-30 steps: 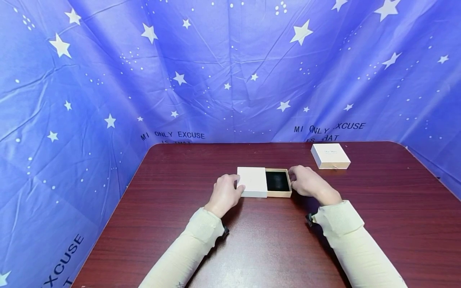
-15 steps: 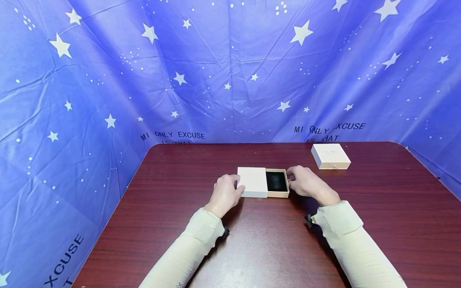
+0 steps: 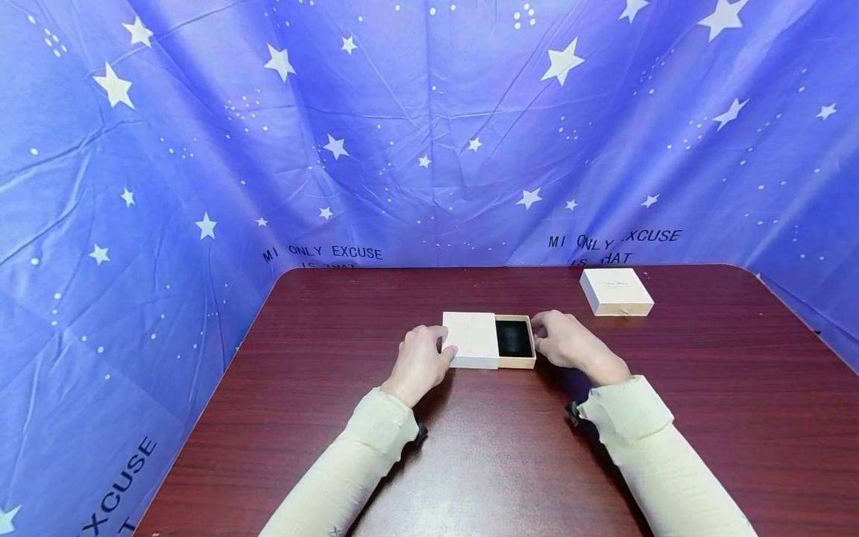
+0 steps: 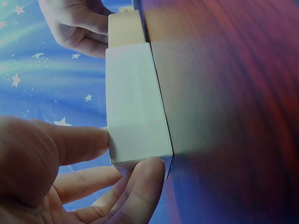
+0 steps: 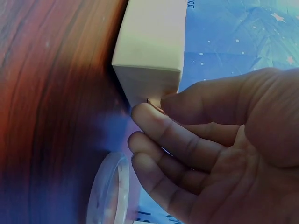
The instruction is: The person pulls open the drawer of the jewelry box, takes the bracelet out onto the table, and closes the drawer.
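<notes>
A white drawer-style gift box (image 3: 470,337) lies on the table with its tan inner drawer (image 3: 517,362) partly out on the right. Black lining (image 3: 514,338) shows inside the drawer. My left hand (image 3: 419,359) holds the sleeve at its left end; in the left wrist view one digit touches its upper edge and a fingertip presses the end face. At the drawer's outer end is my right hand (image 3: 569,341). Its thumb and index finger pinch a small brownish pull tab (image 5: 154,105), mostly hidden by the fingers.
A second white box (image 3: 616,291) with a tan drawer front stands at the back right of the dark red table (image 3: 443,455). Beneath the right hand, a translucent ring (image 5: 108,189) shows in the right wrist view. A blue star-patterned curtain (image 3: 429,134) hangs behind the table.
The drawer has slid a little left into the sleeve, and my right hand has moved left along with it. Left hand and sleeve have stayed in place.
</notes>
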A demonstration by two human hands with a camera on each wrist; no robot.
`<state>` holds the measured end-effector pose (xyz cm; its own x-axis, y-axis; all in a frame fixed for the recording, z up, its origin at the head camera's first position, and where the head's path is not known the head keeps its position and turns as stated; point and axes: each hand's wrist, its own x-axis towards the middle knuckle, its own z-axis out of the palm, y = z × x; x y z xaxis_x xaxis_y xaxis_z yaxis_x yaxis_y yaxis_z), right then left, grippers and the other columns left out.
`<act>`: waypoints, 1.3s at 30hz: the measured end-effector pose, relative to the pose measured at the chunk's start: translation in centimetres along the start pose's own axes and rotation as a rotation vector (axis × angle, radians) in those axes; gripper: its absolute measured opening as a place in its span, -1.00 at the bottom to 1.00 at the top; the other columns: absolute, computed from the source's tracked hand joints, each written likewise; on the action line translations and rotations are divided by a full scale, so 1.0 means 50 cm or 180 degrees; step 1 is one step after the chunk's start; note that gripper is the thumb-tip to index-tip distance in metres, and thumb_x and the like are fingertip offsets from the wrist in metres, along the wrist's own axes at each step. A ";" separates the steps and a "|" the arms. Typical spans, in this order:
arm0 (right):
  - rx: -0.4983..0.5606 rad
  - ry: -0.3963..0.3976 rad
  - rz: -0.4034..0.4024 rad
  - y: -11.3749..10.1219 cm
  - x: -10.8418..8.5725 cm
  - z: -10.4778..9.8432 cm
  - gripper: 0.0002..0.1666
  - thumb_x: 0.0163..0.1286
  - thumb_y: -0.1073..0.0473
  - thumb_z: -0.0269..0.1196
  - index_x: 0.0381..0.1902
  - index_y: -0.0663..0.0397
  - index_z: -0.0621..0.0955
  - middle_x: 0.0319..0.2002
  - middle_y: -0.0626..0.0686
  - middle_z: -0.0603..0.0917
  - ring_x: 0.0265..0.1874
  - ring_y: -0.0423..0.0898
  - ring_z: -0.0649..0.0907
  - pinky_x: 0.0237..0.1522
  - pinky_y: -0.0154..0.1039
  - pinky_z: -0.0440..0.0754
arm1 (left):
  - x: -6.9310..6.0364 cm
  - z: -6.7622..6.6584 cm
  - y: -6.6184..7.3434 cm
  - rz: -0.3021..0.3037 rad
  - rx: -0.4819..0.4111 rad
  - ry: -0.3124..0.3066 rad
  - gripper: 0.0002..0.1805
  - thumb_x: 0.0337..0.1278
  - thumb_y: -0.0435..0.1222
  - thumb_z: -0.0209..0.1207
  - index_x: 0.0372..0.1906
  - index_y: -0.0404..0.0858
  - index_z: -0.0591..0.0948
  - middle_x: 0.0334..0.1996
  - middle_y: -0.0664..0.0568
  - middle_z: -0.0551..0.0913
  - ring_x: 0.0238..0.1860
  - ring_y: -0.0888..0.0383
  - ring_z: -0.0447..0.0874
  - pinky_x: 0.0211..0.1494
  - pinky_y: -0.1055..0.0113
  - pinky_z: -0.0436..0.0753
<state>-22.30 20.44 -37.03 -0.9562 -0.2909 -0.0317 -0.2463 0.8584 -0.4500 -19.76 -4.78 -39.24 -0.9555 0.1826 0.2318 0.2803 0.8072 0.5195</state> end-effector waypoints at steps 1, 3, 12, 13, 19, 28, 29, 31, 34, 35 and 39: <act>-0.0003 -0.0003 0.0000 0.000 0.000 0.000 -0.65 0.16 0.38 0.11 -0.08 0.43 0.58 -0.35 0.08 0.71 -0.24 0.00 0.65 -0.08 0.00 0.54 | 0.000 0.000 0.000 0.0007 0.0006 -0.0001 -0.68 0.10 -0.23 0.25 -0.03 -0.25 0.66 -0.22 -0.14 0.65 -0.11 -0.11 0.64 -0.07 0.03 0.57; -0.0003 -0.0007 0.0012 -0.001 0.000 0.001 -0.64 0.16 0.38 0.11 -0.07 0.44 0.57 -0.34 0.09 0.71 -0.23 0.01 0.65 -0.07 0.00 0.54 | 0.000 0.000 0.000 0.0017 0.0014 -0.0010 -0.70 0.10 -0.24 0.25 -0.05 -0.24 0.67 -0.26 -0.13 0.64 -0.14 -0.11 0.64 -0.08 0.03 0.57; 0.0054 0.0004 0.0048 -0.005 0.002 0.006 -0.62 0.17 0.38 0.10 -0.04 0.45 0.56 -0.33 0.10 0.71 -0.24 -0.01 0.64 -0.09 -0.02 0.55 | 0.000 -0.001 0.000 -0.0019 0.0000 -0.0027 -0.66 0.11 -0.23 0.24 0.00 -0.25 0.66 -0.19 -0.16 0.65 -0.09 -0.12 0.63 -0.05 0.02 0.56; 0.0049 0.0007 0.0056 -0.006 0.002 0.007 -0.62 0.18 0.37 0.10 -0.04 0.44 0.56 -0.34 0.09 0.70 -0.25 -0.02 0.64 -0.10 -0.03 0.55 | 0.000 -0.001 0.001 -0.0020 -0.0001 -0.0025 -0.66 0.11 -0.23 0.24 0.00 -0.25 0.66 -0.19 -0.16 0.65 -0.09 -0.12 0.63 -0.04 0.02 0.56; 0.0045 0.0017 0.0118 -0.010 0.002 0.009 -0.63 0.23 0.34 0.10 -0.02 0.40 0.57 -0.34 0.07 0.70 -0.26 -0.03 0.62 -0.10 -0.04 0.54 | 0.000 -0.002 0.002 -0.0018 -0.0008 -0.0021 -0.66 0.12 -0.23 0.24 0.00 -0.25 0.66 -0.20 -0.13 0.65 -0.10 -0.09 0.64 -0.05 0.04 0.56; 0.0014 0.0041 0.0117 -0.013 0.003 0.013 -0.65 0.23 0.34 0.11 -0.03 0.38 0.57 -0.36 0.06 0.68 -0.28 -0.02 0.60 -0.12 -0.04 0.53 | 0.001 0.000 0.000 0.0007 -0.0014 -0.0002 -0.67 0.11 -0.23 0.24 -0.01 -0.25 0.66 -0.21 -0.12 0.66 -0.12 -0.09 0.65 -0.07 0.05 0.58; 0.0003 0.0045 0.0114 -0.014 0.003 0.014 -0.65 0.23 0.34 0.11 -0.03 0.38 0.57 -0.35 0.06 0.68 -0.27 -0.01 0.60 -0.11 -0.04 0.53 | 0.001 0.001 0.000 0.0010 -0.0013 0.0000 -0.66 0.11 -0.23 0.24 -0.01 -0.26 0.66 -0.21 -0.13 0.66 -0.12 -0.10 0.65 -0.07 0.05 0.58; -0.0011 0.0049 0.0109 -0.016 0.003 0.014 -0.65 0.23 0.34 0.10 -0.04 0.37 0.57 -0.36 0.05 0.67 -0.27 -0.01 0.60 -0.11 -0.03 0.53 | 0.001 0.001 -0.001 0.0019 -0.0011 0.0007 -0.66 0.11 -0.24 0.24 -0.01 -0.26 0.66 -0.20 -0.13 0.66 -0.11 -0.10 0.65 -0.07 0.04 0.58; -0.0017 0.0050 0.0114 -0.019 0.002 0.015 -0.65 0.22 0.34 0.10 -0.03 0.36 0.57 -0.37 0.03 0.67 -0.28 -0.02 0.59 -0.13 -0.04 0.53 | 0.000 0.000 0.000 0.0025 -0.0007 0.0006 -0.66 0.11 -0.24 0.23 0.00 -0.27 0.66 -0.19 -0.14 0.66 -0.10 -0.11 0.64 -0.06 0.03 0.58; -0.0015 0.0044 0.0129 -0.020 0.002 0.015 -0.64 0.22 0.34 0.10 -0.03 0.35 0.57 -0.37 0.03 0.67 -0.28 -0.02 0.59 -0.13 -0.04 0.53 | 0.000 0.000 0.000 0.0024 -0.0005 0.0004 -0.65 0.11 -0.24 0.23 0.00 -0.27 0.66 -0.18 -0.14 0.66 -0.09 -0.11 0.64 -0.06 0.03 0.58; -0.0029 0.0008 0.0216 -0.020 0.003 0.018 -0.60 0.23 0.30 0.09 0.03 0.30 0.56 -0.33 0.02 0.67 -0.24 -0.03 0.59 -0.15 -0.01 0.53 | 0.000 -0.001 0.001 0.0021 -0.0002 -0.0005 -0.66 0.10 -0.23 0.24 -0.01 -0.26 0.66 -0.20 -0.13 0.67 -0.11 -0.11 0.65 -0.08 0.04 0.58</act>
<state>-22.04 19.15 -37.36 -0.9712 -0.2308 -0.0597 -0.1822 0.8800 -0.4386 -19.74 -4.76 -39.17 -0.9538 0.1887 0.2339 0.2866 0.8055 0.5186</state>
